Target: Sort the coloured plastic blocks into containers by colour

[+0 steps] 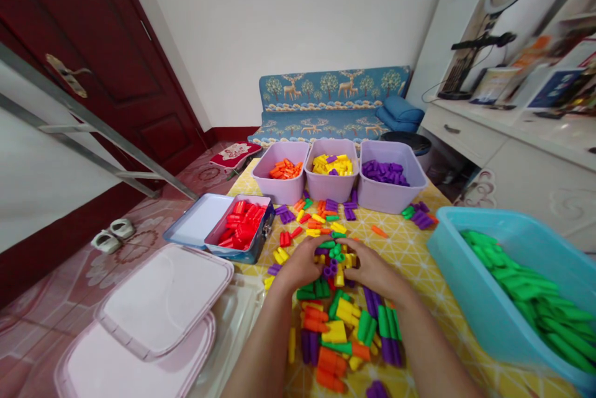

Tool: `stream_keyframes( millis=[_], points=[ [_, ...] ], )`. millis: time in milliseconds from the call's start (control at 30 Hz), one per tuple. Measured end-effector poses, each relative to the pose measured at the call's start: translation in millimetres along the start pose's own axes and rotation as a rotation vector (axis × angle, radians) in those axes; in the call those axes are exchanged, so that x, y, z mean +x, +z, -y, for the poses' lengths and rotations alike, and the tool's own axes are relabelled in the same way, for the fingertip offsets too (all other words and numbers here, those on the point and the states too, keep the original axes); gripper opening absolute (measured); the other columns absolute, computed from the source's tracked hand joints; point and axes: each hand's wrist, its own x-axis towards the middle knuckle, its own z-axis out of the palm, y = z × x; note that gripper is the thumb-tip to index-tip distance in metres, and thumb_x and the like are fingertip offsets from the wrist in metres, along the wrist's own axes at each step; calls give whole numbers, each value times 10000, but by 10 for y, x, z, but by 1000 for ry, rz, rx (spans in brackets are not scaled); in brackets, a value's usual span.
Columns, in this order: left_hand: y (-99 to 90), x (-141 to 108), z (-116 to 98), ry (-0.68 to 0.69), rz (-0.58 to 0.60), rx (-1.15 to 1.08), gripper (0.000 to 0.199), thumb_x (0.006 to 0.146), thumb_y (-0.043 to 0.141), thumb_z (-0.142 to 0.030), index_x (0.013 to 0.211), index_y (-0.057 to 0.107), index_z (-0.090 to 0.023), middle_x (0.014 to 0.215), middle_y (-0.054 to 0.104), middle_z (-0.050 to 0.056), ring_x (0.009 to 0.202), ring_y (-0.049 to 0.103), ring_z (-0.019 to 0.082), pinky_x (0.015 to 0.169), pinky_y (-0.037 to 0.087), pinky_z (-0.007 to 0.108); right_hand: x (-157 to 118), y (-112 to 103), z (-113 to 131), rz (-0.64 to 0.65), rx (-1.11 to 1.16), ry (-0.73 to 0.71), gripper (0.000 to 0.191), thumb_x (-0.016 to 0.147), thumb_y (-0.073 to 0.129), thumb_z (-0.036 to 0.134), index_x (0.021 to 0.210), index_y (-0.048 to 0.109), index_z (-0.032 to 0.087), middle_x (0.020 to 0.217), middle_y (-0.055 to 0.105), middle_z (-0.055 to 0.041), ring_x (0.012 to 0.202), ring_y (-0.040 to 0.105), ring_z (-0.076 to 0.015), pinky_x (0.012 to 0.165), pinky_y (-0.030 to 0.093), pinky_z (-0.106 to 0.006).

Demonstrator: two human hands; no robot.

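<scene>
Broadly, your table (412,255) held everything, with the bin (459,283) of green tubes near on the right and three tubs (331,189) in a row on the far side: orange in the left one, yellow with a few purple in the middle, purple in the right. On the left sat the open tin (254,253) of red ones, with pale lids (165,298) nearer you. The mixed heap (347,311) ran between and in front of your forearms (265,342), its tubes (330,269) looking hollow at the ends. You could judge each one light, stiff and hard to break, though smooth enough to roll or slip; across the middle seemed the surest hold, or a cupped scoop for several at once. Your forearms reached in from both sides, slanting together. Your left hand (305,264) and right hand (370,264) faced each other, half curled about the far part of the heap, fingers (348,243) forward, green, yellow and purple tubes between them. Whether you pinched any tube could not be told.
</scene>
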Motion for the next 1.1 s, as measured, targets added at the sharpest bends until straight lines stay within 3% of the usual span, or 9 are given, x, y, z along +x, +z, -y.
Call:
stream_keyframes(
  millis=[200,333,433,500,700,800,900,1000,1100],
  points=[
    [49,50,-96,-65,-74,-444,598,701,634,-103,1284,548,-206,1243,629,83,1084,622,213,941,502,336,76,112,150,-26,369,-11,658,716,659,178,1340,456,231,1208,630,-71,989,646,-199,844,526,-342],
    [4,53,-119,-95,-171,-603,468,731,670,-286,1185,610,-188,1149,670,76,1052,622,222,900,494,312,64,48,259,-28,454,-71,538,731,719,276,1244,559,239,1237,624,-71,1072,623,-219,922,503,-370],
    [-14,54,-45,-153,-317,-623,296,815,571,-413,912,685,-157,945,696,67,919,637,197,802,494,281,57,6,280,-51,416,-84,353,766,705,372,1081,664,217,1138,676,-71,1054,627,-232,940,481,-385],
    [-15,55,-2,-164,-373,-615,367,852,516,-466,716,651,-153,793,668,49,789,622,165,724,481,258,57,-3,270,-81,387,-67,292,779,686,414,980,694,202,1024,707,-68,988,642,-233,890,495,-375],
    [-11,59,-51,-148,-256,-336,563,873,475,-527,434,451,-177,525,553,16,558,536,124,596,448,248,71,-19,188,-107,250,-12,308,776,647,466,682,671,174,661,653,-15,666,603,-172,646,483,-289],
    [-7,69,-60,-99,-299,-80,435,856,536,-416,500,539,-164,762,670,56,747,619,169,718,489,286,100,-28,124,-187,130,-4,296,793,611,458,754,698,179,744,674,-38,734,629,-200,702,497,-320],
    [18,74,-3,-94,-397,209,175,794,597,-257,909,693,-168,1104,662,101,1046,601,243,940,459,391,134,-2,43,-341,-121,-37,338,794,602,434,1009,705,194,998,667,-90,990,622,-257,899,472,-399],
    [76,78,64,-81,-308,305,533,766,607,-197,1294,542,-188,1326,561,136,1233,507,278,1056,386,461,149,72,-30,-333,-316,-66,553,805,597,451,1297,560,202,1261,577,-134,1254,481,-297,1046,369,-461],
    [136,90,79,-47,-194,365,515,768,589,-174,1280,569,-225,1380,521,115,1273,475,278,1084,363,465,144,146,-49,-259,-436,-43,643,813,591,503,1385,458,240,1406,489,-130,1385,322,-323,1096,276,-535]
  ],
)
